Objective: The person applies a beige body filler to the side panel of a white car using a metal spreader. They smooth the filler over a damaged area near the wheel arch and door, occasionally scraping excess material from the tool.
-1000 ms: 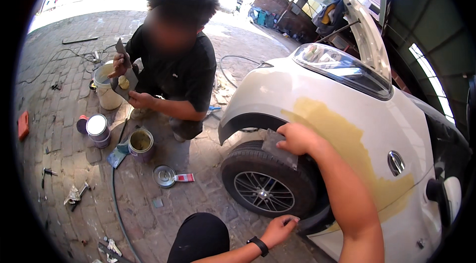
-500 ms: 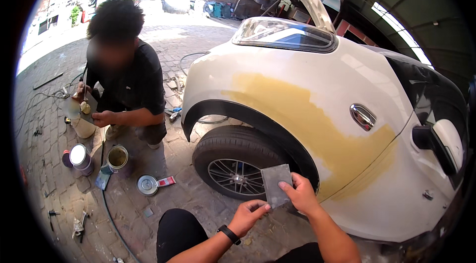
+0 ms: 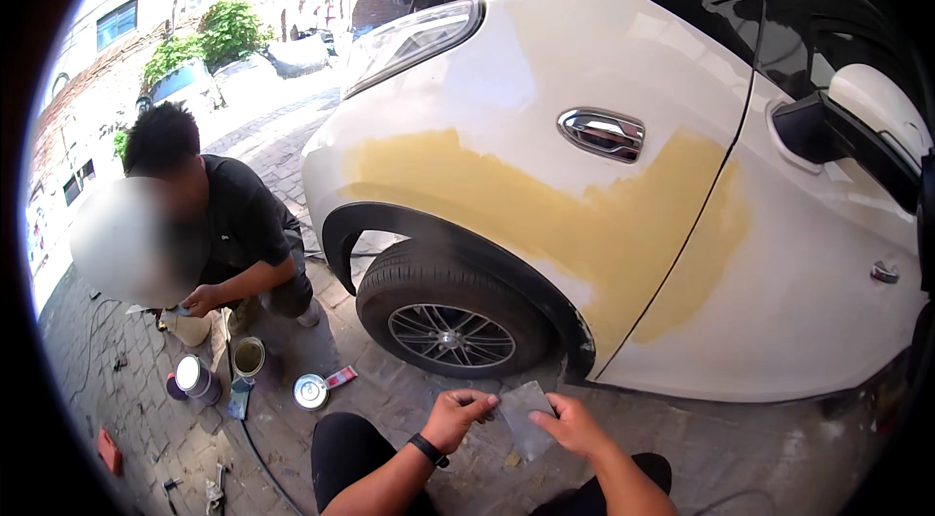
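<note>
I crouch beside a white car [image 3: 623,58] whose rear fender and door carry a wide yellow filler patch [image 3: 545,204]. Both hands hold a small grey sheet of sandpaper [image 3: 526,414] low in front of my knees. My left hand [image 3: 458,416], with a black wristband, pinches its left edge. My right hand [image 3: 575,426] grips its right edge. The sheet hangs just below the rear wheel [image 3: 450,312], apart from the car body.
A person in a black shirt [image 3: 239,224] squats at the left, hands on a pale container [image 3: 187,326]. Open tins [image 3: 248,355], a can [image 3: 193,375] and a round lid [image 3: 311,389] stand on the brick paving. A cable [image 3: 255,448] runs along the ground.
My right hand left the fender and came down with the sandpaper; my left hand joined it on the sheet. My view has swung right along the car.
</note>
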{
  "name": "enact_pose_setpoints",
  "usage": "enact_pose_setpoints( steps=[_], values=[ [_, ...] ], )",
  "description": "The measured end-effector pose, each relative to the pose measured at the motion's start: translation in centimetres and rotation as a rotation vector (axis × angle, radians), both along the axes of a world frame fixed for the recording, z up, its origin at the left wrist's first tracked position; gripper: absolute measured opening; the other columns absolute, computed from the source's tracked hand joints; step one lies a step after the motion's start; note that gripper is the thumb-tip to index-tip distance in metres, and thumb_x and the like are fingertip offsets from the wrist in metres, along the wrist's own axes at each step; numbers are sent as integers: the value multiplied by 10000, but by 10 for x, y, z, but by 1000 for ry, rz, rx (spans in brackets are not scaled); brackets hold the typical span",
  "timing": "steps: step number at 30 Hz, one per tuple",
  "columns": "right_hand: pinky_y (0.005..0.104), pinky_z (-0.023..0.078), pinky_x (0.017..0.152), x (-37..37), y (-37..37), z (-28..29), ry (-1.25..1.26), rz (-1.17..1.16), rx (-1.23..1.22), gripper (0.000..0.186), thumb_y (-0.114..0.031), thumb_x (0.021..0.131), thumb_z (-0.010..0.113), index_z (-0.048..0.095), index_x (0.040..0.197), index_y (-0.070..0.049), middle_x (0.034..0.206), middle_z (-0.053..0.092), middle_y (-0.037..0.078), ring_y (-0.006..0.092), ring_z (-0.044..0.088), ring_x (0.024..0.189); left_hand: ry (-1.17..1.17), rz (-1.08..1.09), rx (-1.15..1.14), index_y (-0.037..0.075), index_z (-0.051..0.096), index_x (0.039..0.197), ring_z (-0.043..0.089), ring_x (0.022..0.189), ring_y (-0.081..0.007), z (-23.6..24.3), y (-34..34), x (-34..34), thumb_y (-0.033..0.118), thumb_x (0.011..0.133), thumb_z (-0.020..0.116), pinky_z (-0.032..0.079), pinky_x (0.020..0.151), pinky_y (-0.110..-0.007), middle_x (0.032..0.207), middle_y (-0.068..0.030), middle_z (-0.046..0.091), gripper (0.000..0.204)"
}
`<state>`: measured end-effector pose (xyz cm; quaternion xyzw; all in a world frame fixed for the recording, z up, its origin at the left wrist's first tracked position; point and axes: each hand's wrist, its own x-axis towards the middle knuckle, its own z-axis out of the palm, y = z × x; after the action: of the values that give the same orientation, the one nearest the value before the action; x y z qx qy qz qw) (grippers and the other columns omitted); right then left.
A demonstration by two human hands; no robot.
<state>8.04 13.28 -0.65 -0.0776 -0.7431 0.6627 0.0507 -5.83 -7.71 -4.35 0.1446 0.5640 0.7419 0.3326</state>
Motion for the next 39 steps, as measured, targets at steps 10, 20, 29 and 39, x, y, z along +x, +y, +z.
enact_pose_setpoints(
  steps=[10,20,29,39],
  values=[
    [343,516,740,-2,23,8,14,-112,152,303,-260,999,723,695,1136,9,903,736,89,116,624,807,-309,95,230,6,726,1173,685,863,-166,20,41,8,268,1047,687,543,836,-332,968,-64,745,293],
    [283,533,804,-1,13,-10,-15,-156,-116,250,-179,1045,681,700,1190,23,1033,740,31,72,629,912,-77,59,136,-8,751,1075,656,838,-118,-6,46,14,138,1012,736,535,769,-293,961,-41,742,159],
    [312,554,828,-6,-2,-7,-29,-114,-174,301,-191,1002,748,702,1218,14,1065,748,46,105,669,937,-64,-63,70,8,775,1072,644,821,-83,2,41,22,170,993,767,533,753,-272,943,-8,746,180],
    [340,560,843,9,43,25,-72,-67,200,354,-200,955,794,702,1237,-7,1048,779,68,144,702,911,-64,-13,93,-15,784,1030,682,822,-116,9,48,22,237,1015,749,548,760,-282,932,-55,766,255]
  ],
)
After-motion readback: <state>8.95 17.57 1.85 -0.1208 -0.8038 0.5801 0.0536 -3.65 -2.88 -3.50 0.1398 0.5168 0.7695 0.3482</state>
